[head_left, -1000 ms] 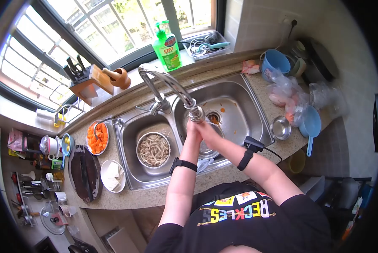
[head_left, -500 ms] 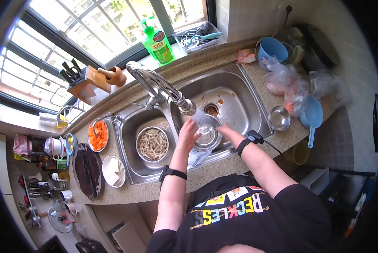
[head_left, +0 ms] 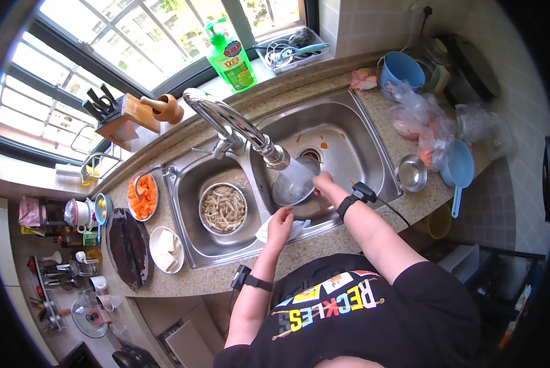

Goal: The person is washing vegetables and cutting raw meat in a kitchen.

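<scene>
In the right sink basin, a metal bowl (head_left: 285, 195) is under the water running from the faucet (head_left: 277, 157). My right hand (head_left: 324, 183) is closed on the bowl's right rim; spray blurs part of the bowl. At the front edge of the sink, my left hand (head_left: 280, 226) has its fingers closed on a whitish cloth (head_left: 263, 233), which shows on both sides of the hand. Whether it is fabric or thin plastic is hard to make out. A round bowl of sliced mushrooms (head_left: 223, 208) sits in the left basin.
Left of the sink are a bowl of orange chunks (head_left: 142, 199), a white bowl with white pieces (head_left: 166, 250) and a dark oblong item (head_left: 127, 248). On the right stand a small steel bowl (head_left: 412, 173), a blue ladle (head_left: 457, 164) and plastic bags (head_left: 431, 138). Green soap bottle (head_left: 232, 63) behind.
My left hand has left the bowl and come down to the whitish cloth at the sink's front edge. The bowl has shifted slightly left and up, with my right hand still at its rim.
</scene>
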`<action>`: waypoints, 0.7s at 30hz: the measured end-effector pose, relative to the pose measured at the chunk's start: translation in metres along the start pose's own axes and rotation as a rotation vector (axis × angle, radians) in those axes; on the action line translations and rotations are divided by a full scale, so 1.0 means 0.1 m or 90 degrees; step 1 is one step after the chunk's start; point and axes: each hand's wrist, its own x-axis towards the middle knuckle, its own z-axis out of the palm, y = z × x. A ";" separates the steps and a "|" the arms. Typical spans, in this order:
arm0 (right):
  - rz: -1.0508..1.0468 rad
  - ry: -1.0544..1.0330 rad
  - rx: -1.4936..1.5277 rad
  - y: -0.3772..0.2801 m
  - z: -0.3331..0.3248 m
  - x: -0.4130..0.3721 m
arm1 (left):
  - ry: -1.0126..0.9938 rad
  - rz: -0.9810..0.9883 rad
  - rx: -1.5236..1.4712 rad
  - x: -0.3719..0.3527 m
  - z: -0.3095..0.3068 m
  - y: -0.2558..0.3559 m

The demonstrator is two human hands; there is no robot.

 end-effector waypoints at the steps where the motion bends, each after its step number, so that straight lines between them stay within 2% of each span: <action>1: 0.000 0.003 0.003 -0.02 -0.04 -0.04 | 0.026 0.064 0.139 -0.06 0.01 -0.03; 2: -0.116 0.012 -0.048 -0.04 -0.06 -0.09 | 0.054 0.128 0.277 -0.08 0.01 -0.05; 3: -0.232 0.021 -0.100 -0.05 -0.07 -0.12 | 0.071 0.141 0.359 -0.20 0.03 0.13; 4: -0.231 0.021 -0.101 -0.06 -0.09 -0.15 | 0.071 0.140 0.359 -0.25 0.03 0.15; 6: -0.281 0.002 -0.065 -0.10 -0.13 -0.24 | 0.084 0.185 0.585 -0.37 0.04 0.14; 8: -0.331 0.006 -0.107 -0.19 -0.15 -0.33 | 0.077 0.166 0.593 -0.43 0.05 0.12; 13: -0.468 0.012 -0.211 -0.54 -0.13 -0.63 | 0.112 0.221 0.642 -0.55 0.08 0.13; 14: -0.469 0.012 -0.212 -0.53 -0.12 -0.60 | 0.113 0.222 0.641 -0.55 0.08 0.11; 16: -0.531 0.048 -0.299 -0.50 -0.09 -0.56 | 0.091 0.181 0.772 -0.54 0.03 0.05; 21: -0.605 0.007 -0.400 -0.40 -0.41 -0.67 | 0.143 0.184 0.763 -0.56 -0.13 -0.06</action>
